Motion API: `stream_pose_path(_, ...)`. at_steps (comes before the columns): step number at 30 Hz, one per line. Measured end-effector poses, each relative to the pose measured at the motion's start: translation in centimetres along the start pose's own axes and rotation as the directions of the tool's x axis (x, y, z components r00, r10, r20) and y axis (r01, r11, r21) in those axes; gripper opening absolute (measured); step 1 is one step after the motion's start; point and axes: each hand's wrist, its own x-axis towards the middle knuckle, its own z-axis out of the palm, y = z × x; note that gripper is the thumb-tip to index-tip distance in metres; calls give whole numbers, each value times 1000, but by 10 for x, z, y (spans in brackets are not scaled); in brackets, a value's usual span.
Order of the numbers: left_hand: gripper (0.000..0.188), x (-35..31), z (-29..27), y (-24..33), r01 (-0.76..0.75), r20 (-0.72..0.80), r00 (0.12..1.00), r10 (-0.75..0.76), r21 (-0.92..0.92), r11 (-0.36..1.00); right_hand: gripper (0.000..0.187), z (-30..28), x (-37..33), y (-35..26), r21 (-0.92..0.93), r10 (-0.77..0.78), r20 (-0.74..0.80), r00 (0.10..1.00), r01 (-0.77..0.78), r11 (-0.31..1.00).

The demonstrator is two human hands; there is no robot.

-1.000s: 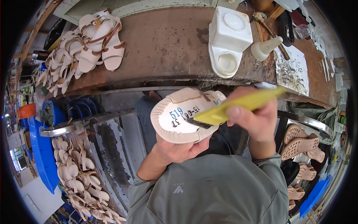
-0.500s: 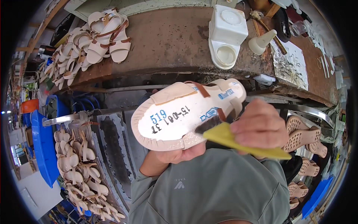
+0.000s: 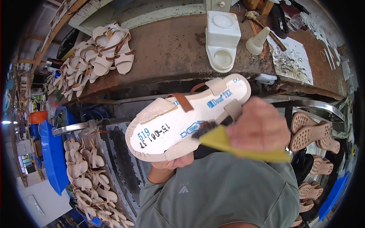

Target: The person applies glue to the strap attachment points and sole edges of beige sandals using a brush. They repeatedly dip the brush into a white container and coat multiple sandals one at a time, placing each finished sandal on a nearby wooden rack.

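A beige sandal upper with brown straps [image 3: 183, 102] is wrapped round a white insole board [image 3: 167, 123] printed in blue and black, its underside turned up. From beneath the near edge of the forefoot my left hand [image 3: 175, 162] grips it; most of those fingers are hidden. My right hand [image 3: 258, 129], smeared by motion, is closed on a yellow-handled brush [image 3: 216, 141]. The brush's dark bristles are at the near edge of the sandal, by the side strap; whether they touch is blurred.
On the workbench [image 3: 163, 49] stand a white glue pot [image 3: 224, 32] and a cream cone-shaped nozzle [image 3: 258, 41], with heaped sandal uppers [image 3: 123, 62] at the left. More uppers [image 3: 78, 167] hang lower left. Beige soles [image 3: 311, 133] sit on a rack at the right.
The sandal has shifted slightly left and down in the picture, and its heel now shows more fully. The brush has moved left with it. The view itself has shifted a little.
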Motion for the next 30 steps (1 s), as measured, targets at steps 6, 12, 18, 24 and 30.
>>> stream_pose_path(6, 31, 3, 1, -3, 2, -14, 1000, -3, -63, 998, 10, -6, 5, -1, -73, -148, -27, 989, 146, 987)
stream_pose_path(12, 34, 11, -1, 2, 21, -21, 1000, -23, -100, 995, 13, -17, 5, -9, -150, -204, -48, 978, 195, 969)
stream_pose_path(18, 38, 12, -3, 4, 31, 34, 999, -27, -125, 992, 18, -15, 8, -10, 52, -270, -30, 962, 271, 961)
stream_pose_path(24, 41, 16, -8, 11, 41, 134, 991, -20, -149, 988, 13, 4, 21, -21, 67, -311, 64, 948, 306, 950)
stream_pose_path(30, 45, 21, -14, 17, 47, 217, 976, -15, -145, 988, 10, 20, 29, -17, -89, -290, 155, 944, 305, 948)
